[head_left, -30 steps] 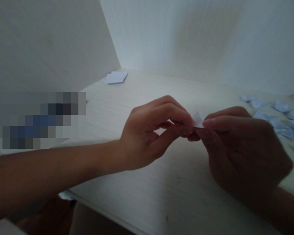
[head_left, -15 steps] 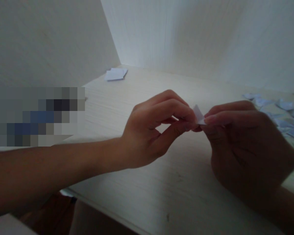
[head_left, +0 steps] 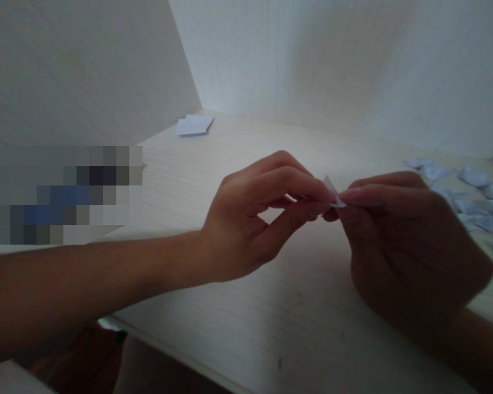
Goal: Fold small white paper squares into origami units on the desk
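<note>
Between my fingertips, above the table, is a small folded piece of white paper (head_left: 331,189) with a pointed corner sticking up. My left hand (head_left: 258,210) pinches its left side between thumb and forefinger. Its right side is pinched by my right hand (head_left: 411,241), which lies in shadow. Both sets of fingertips almost meet, so most of the paper is hidden behind them.
A small stack of white paper sheets (head_left: 193,126) lies at the back left of the pale table (head_left: 238,339). Several folded paper pieces (head_left: 472,176) are spread at the right. Pale panels (head_left: 246,54) rise behind and at the left. A blurred-out patch covers the left side.
My right hand has shifted slightly left, closer to my left fingertips. Less of the folded paper shows between the hands, and its upright point looks narrower.
</note>
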